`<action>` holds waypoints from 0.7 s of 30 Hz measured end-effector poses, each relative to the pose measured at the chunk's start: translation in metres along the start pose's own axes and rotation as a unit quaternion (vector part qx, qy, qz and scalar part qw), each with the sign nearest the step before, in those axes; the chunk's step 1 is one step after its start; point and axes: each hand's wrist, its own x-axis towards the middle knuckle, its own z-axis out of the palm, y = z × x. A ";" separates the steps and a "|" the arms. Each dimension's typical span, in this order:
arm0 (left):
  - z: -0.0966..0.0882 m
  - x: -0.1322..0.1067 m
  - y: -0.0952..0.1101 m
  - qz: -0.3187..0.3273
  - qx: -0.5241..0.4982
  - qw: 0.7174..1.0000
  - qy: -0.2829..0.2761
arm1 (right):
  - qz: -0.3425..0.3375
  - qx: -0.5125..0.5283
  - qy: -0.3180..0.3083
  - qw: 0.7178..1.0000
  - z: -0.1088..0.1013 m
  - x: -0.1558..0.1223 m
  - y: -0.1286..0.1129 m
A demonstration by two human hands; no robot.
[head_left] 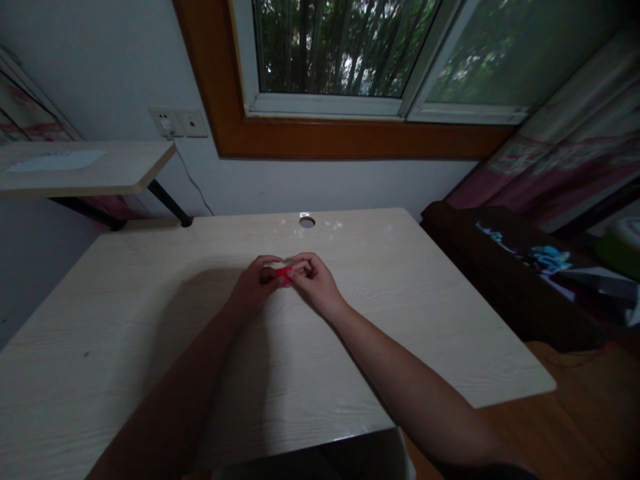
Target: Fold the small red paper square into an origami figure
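Note:
Between my two hands is a small bright red piece, thin and soft-edged like folded paper; its exact kind is too small to make out. My left hand pinches its left side between thumb and fingers. On the other side, my right hand grips it the same way, fingers curled. Both hands are close together over the far middle of the pale wooden desk. The fingers cover much of the red piece.
Behind the hands, a round cable hole opens near the desk's back edge. A raised shelf on black legs stands at the left. Wall sockets hold a plugged white cable. Dark brown furniture with items on it flanks the right side.

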 end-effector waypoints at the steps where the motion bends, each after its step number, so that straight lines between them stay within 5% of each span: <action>1: 0.000 0.000 0.001 -0.004 0.025 1.000 0.003 | 0.000 0.002 0.003 1.000 0.000 0.000 -0.001; 11: 0.000 0.002 -0.003 0.028 0.114 0.993 0.021 | -0.023 -0.018 0.043 0.999 0.002 -0.001 -0.003; 21: -0.005 0.005 0.005 0.126 0.209 0.969 0.034 | -0.044 -0.127 -0.017 0.991 0.002 -0.005 -0.002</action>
